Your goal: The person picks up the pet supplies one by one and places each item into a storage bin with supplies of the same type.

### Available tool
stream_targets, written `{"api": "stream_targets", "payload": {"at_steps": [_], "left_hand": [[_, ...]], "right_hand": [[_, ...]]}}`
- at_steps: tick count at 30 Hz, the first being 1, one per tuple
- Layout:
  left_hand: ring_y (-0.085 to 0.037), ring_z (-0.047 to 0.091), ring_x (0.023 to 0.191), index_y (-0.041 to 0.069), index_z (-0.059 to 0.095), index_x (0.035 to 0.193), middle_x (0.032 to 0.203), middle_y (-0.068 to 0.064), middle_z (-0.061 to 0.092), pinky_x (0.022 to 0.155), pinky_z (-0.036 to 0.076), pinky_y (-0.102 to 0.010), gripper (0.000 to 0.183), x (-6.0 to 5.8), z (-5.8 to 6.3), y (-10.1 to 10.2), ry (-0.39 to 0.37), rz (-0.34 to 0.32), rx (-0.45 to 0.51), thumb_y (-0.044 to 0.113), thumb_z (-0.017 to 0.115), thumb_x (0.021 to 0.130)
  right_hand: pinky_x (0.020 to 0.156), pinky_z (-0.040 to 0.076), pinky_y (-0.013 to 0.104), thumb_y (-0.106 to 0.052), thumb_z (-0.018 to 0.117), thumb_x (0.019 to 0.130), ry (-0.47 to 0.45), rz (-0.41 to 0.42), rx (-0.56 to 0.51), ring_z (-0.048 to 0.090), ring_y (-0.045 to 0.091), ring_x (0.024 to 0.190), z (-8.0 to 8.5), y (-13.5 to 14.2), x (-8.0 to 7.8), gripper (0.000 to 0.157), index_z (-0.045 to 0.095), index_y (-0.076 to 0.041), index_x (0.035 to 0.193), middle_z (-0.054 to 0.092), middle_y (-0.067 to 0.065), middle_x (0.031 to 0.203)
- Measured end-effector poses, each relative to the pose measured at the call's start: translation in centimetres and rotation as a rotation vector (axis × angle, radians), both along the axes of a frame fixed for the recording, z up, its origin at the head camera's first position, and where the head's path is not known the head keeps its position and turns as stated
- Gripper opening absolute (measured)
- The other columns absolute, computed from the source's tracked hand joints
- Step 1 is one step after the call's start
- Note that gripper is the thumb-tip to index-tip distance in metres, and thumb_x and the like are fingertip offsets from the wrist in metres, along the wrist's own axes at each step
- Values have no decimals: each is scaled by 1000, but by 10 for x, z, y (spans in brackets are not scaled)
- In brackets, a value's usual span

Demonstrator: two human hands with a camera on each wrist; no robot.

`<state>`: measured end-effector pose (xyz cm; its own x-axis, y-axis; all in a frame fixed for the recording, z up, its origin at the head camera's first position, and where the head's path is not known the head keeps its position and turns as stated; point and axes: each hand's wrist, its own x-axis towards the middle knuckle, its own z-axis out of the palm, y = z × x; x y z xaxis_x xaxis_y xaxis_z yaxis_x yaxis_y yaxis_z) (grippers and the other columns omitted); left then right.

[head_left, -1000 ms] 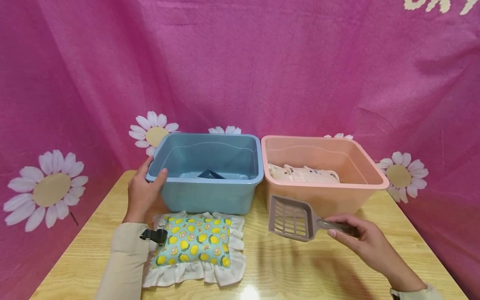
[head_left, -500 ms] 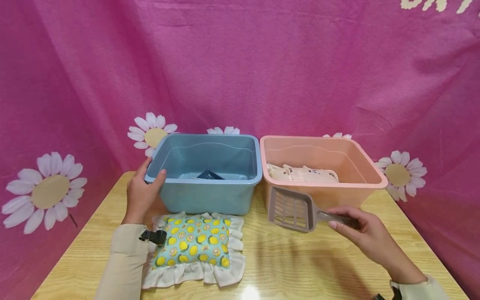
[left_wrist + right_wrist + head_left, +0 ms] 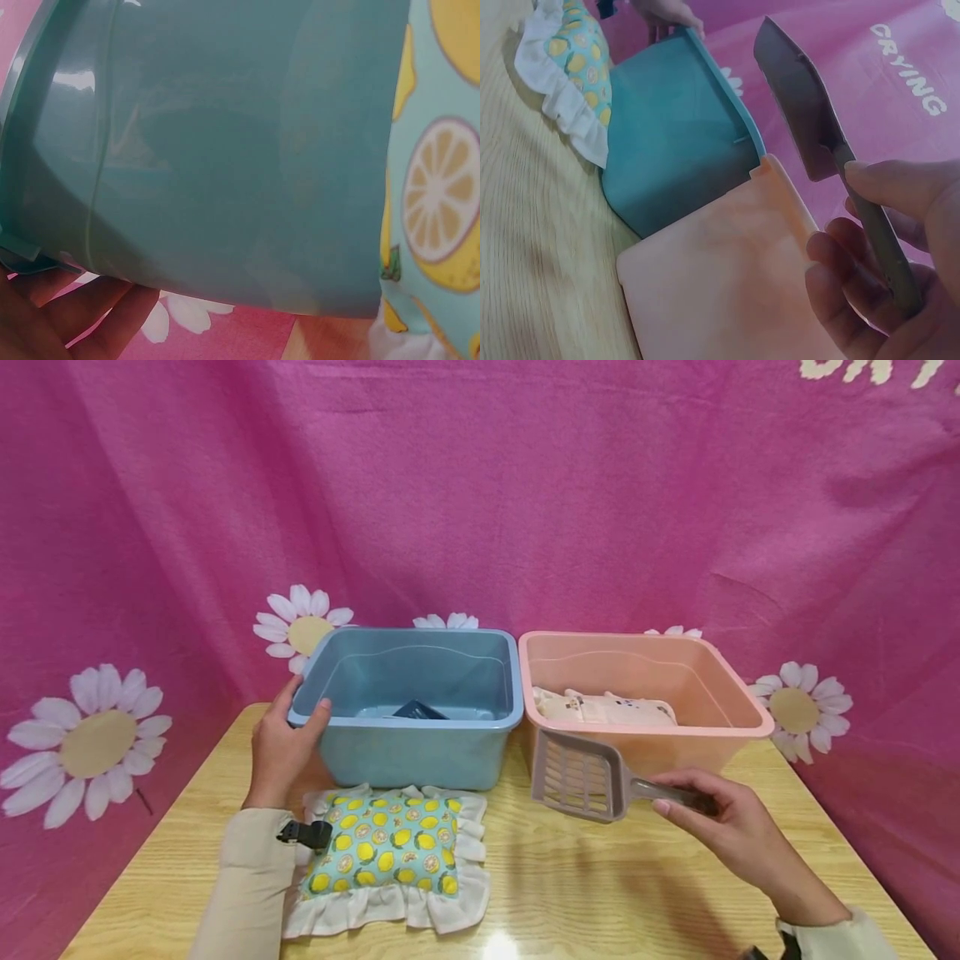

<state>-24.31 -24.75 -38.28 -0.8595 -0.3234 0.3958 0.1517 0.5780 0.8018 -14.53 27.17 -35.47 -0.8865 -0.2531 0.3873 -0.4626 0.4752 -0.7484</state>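
Note:
My left hand grips the near left corner of a blue plastic bin, thumb over the front rim and fingers along the left side. Within this bin lies a dark blue angular object, mostly hidden by the front wall. My right hand holds a grey-brown slotted litter scoop by its handle, thumb on top. The scoop's head points left and hovers above the table, overlapping the front of a pink bin in the head view. Inside the pink bin rests a cream printed cloth item.
A lemon-print cushion with a white ruffle lies on the wooden table, in front of the blue bin and beside my left sleeve. Both bins stand side by side against a magenta daisy-print curtain.
My right hand has raised the scoop's head slightly, nearer to the pink bin's front rim in view. The left hand keeps its place on the blue bin.

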Motion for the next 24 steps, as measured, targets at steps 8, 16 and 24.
{"api": "stream_targets", "payload": {"at_steps": [8,16,24], "left_hand": [[-38,48,125,20,43,147,143,-14,49,101,38,-60,66,-1,0,-1,12,12,1,46,61,89],[-40,48,124,20,42,147,142,-15,49,101,38,-62,65,-10,10,1,41,8,10,45,61,90],[-42,46,126,21,37,150,145,-15,45,97,39,-65,67,4,2,1,-36,-3,4,45,58,91]], "right_hand": [[60,53,24,-4,69,87,33,-19,13,62,9,75,8,-5,-4,25,68,-9,112,67,2,95],[57,52,23,-4,69,87,101,-9,-1,60,7,72,24,-14,-22,24,69,-9,110,69,4,93],[58,52,22,2,69,85,133,40,-64,59,5,74,12,-21,-22,24,68,-6,108,69,3,96]]}}
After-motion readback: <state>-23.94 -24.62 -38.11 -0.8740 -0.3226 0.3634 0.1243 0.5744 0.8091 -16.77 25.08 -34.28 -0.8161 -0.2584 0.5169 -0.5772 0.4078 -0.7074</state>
